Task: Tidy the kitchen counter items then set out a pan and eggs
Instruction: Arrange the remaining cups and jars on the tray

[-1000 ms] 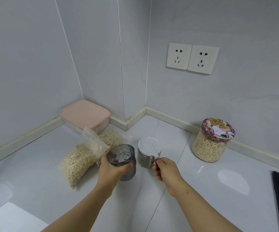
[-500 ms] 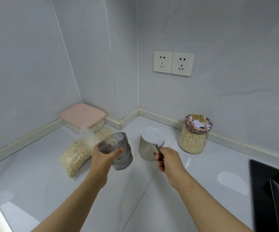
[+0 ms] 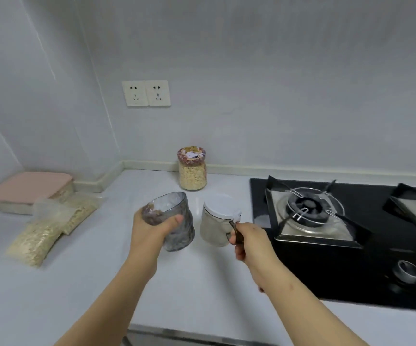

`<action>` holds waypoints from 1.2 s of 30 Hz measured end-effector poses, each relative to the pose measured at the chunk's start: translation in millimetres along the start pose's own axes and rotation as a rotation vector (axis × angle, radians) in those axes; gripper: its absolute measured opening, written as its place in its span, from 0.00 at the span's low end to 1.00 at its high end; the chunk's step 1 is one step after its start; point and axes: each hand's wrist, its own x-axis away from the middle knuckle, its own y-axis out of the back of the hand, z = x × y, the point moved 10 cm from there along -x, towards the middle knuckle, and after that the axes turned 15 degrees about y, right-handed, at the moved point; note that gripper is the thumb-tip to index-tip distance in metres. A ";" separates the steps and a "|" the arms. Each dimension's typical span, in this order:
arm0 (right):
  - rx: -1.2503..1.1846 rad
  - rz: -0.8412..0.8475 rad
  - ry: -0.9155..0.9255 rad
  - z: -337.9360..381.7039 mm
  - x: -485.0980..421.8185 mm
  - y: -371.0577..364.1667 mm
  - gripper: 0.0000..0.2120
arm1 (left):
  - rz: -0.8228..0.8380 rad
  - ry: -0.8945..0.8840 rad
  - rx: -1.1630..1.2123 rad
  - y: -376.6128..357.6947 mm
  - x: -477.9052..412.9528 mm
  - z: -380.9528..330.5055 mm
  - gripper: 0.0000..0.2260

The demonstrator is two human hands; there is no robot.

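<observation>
While the grey textured glass (image 3: 180,234) is gripped near its rim by the left hand (image 3: 152,229), the white-lidded mug (image 3: 214,227) is held by its handle in the curled right hand (image 3: 249,240), just beside the glass. Beyond both hands an oat jar (image 3: 192,172) is seen; right of the right hand, a gas stove (image 3: 326,221).

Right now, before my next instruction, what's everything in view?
glass tumbler: one, smoky grey, in left hand
lidded mug: one, metal, white lid, beside tumbler
oat jar: one, patterned lid, by back wall
oat bags: two, clear, counter left
box: one, pink lid, left corner
sockets: two, white, back wall
gas hob: one, black, right
counter: one, white, underneath everything
left hand: one, grips tumbler
right hand: one, grips mug handle
</observation>
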 end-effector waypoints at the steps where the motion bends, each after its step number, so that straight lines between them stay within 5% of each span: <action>1: -0.014 -0.050 0.004 1.4 10.0 26.6 0.14 | 0.027 0.012 -0.006 -22.8 10.9 5.3 0.21; 6: -0.060 -0.242 0.000 9.4 56.8 150.7 0.13 | 0.244 0.033 -0.078 -139.5 59.6 38.0 0.29; 9: -0.082 -0.354 0.005 13.2 81.6 227.3 0.14 | 0.338 0.034 -0.082 -209.9 96.4 55.5 0.21; 15: -0.055 -0.537 0.052 31.9 150.7 413.9 0.14 | 0.550 0.122 -0.120 -384.7 192.2 112.1 0.29; 17: -0.019 -0.572 0.066 40.1 174.3 472.2 0.14 | 0.587 0.161 -0.137 -438.1 228.0 130.0 0.28; 20: 0.006 -0.638 0.092 52.1 211.9 560.9 0.15 | 0.636 0.147 -0.168 -515.8 279.9 152.4 0.11; 22: 0.013 -0.682 0.099 55.8 230.7 613.2 0.15 | 0.654 0.151 -0.168 -557.1 308.0 163.1 0.09; 32: 0.019 -0.797 0.067 59.0 230.6 803.9 0.13 | 0.740 0.149 -0.233 -749.7 353.9 207.3 0.07; 36: 0.053 -0.811 0.074 69.9 191.1 875.4 0.13 | 0.766 0.156 -0.234 -840.6 338.5 225.4 0.17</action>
